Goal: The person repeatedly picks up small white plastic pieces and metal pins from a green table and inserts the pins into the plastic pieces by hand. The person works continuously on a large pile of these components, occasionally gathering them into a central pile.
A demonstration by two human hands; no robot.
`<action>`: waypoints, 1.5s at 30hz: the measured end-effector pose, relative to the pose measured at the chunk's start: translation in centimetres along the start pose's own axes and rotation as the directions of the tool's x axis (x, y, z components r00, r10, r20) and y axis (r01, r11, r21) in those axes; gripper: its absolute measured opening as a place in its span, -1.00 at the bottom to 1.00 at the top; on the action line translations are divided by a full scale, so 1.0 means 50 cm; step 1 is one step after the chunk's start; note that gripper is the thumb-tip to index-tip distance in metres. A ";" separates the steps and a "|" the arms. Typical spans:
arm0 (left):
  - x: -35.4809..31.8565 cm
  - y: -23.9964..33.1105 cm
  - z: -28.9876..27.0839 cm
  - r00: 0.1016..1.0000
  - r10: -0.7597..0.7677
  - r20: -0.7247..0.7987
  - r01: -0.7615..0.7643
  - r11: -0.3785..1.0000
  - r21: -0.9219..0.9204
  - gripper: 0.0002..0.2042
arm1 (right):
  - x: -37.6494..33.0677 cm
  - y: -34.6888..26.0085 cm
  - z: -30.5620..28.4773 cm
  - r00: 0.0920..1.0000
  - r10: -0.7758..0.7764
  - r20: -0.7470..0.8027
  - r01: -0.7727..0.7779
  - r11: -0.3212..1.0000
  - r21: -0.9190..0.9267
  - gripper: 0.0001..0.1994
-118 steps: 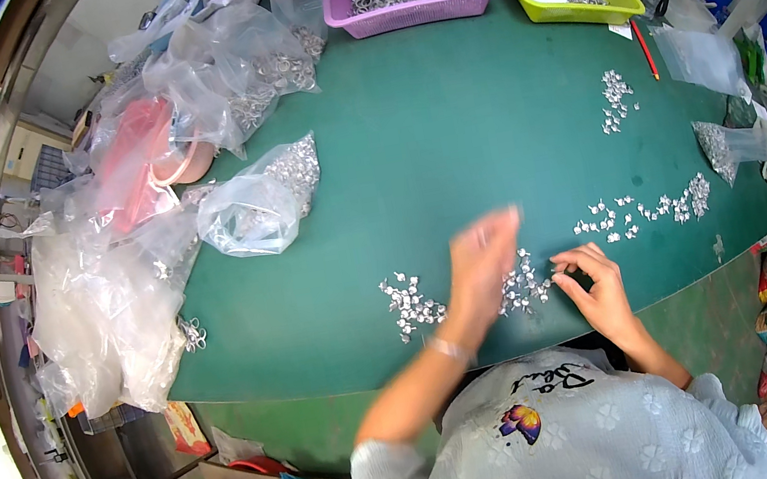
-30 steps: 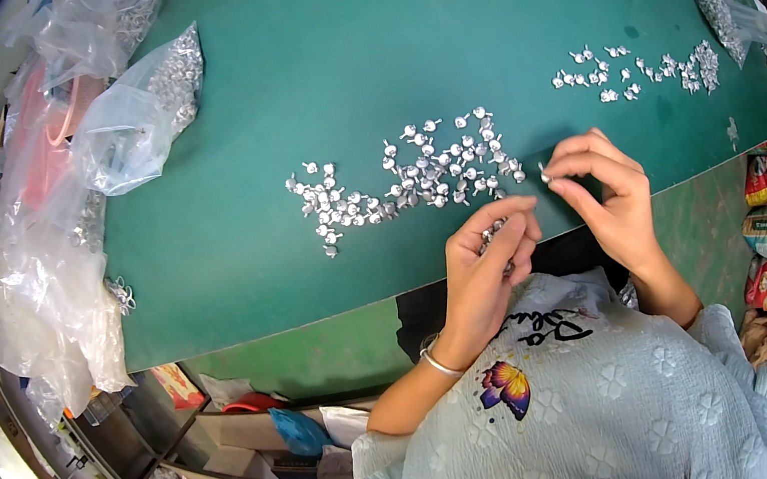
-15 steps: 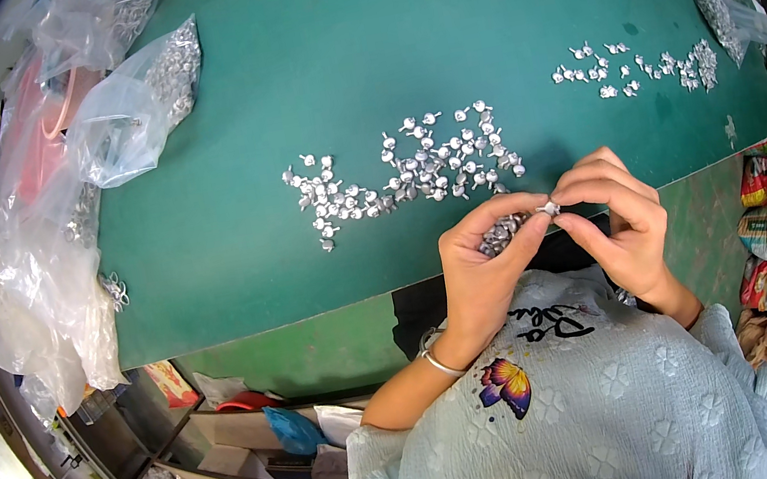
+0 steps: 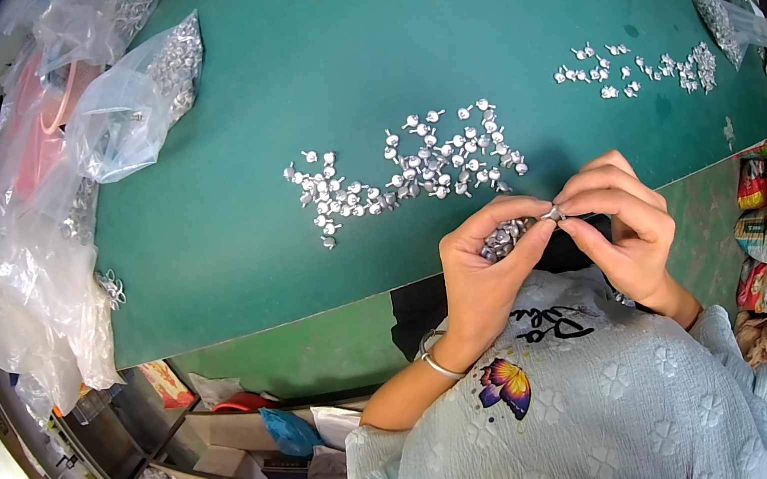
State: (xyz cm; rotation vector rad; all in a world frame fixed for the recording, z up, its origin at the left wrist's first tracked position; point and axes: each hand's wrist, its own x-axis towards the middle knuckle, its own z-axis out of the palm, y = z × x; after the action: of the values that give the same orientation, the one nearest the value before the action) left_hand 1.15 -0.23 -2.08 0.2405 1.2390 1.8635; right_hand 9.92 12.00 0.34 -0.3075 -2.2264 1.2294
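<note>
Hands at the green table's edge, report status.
Left hand cupping metal pieces; right hand meeting it at a single piece. Loose cluster on table beyond. Nothing seen blocking either hand.

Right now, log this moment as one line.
left hand: holding small metal pieces | right hand: pinching one metal piece at left hand's fingertips | table: loose pieces beyond both hands

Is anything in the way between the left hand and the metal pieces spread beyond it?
Nothing visible: only green tabletop lies between the left hand and the spread metal pieces. That hand cups a metal handful.
</note>
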 end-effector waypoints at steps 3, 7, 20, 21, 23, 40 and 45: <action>0.000 -0.002 -0.004 1.000 -0.012 0.009 0.012 1.000 -0.011 -0.87 | 0.002 -0.002 0.002 1.000 -0.001 -0.003 0.001 1.000 -0.002 -0.83; 0.001 -0.003 -0.005 1.000 -0.003 0.027 0.004 1.000 -0.018 -0.88 | 0.002 -0.002 0.002 1.000 0.011 -0.002 -0.011 1.000 0.006 -0.83; -0.002 0.003 -0.009 0.998 -0.025 0.054 0.030 0.995 -0.093 -0.90 | 0.000 -0.006 0.005 0.999 0.032 -0.033 -0.031 0.999 0.030 -0.81; -0.002 0.003 -0.009 0.998 -0.023 0.055 0.028 0.996 -0.090 -0.90 | 0.000 -0.005 0.004 0.999 0.021 -0.027 -0.021 0.999 0.026 -0.80; -0.003 0.003 -0.010 0.998 -0.015 0.059 0.020 0.996 -0.084 -0.90 | 0.000 -0.008 0.003 1.000 0.013 -0.016 -0.012 1.000 0.023 -0.80; -0.025 0.042 -0.001 0.990 -0.014 0.138 0.033 0.990 -0.139 -0.88 | 0.005 -0.053 -0.004 0.996 0.091 -0.018 -0.088 0.984 0.152 -0.80; -0.026 0.058 -0.002 0.992 0.000 0.129 0.018 0.991 -0.133 -0.88 | 0.016 -0.070 -0.001 0.995 0.097 -0.028 -0.091 0.982 0.167 -0.79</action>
State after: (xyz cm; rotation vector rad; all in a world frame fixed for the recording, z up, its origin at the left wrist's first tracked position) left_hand 0.29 -1.63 0.64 0.2773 1.0219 1.8838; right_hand 9.54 10.47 3.56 -0.3697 -2.0840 1.4383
